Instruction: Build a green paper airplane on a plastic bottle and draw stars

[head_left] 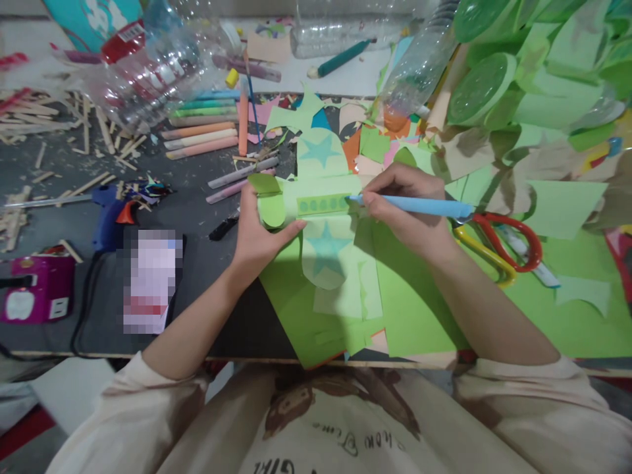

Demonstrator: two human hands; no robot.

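A light green paper airplane (pixel 320 187) lies before me, with blue stars on its two rounded wings and a bright green strip (pixel 323 205) of dark dots along its body. My left hand (pixel 259 240) grips its left end, beside the green tail pieces. Its thumb presses along the lower edge; the other fingers are partly hidden behind the body. In my right hand (pixel 412 204) is a light blue marker (pixel 429 207), pinched with its tip at the right end of the strip. Green paper sheets (pixel 415 289) lie beneath the airplane.
Red-and-yellow scissors (pixel 513 243) lie right of my right hand. At left are a blue glue gun (pixel 107 214), a phone (pixel 151 283) and a purple box (pixel 39 289). Several markers (pixel 202 131), wood sticks, paper scraps and plastic bottles (pixel 345 29) cover the back.
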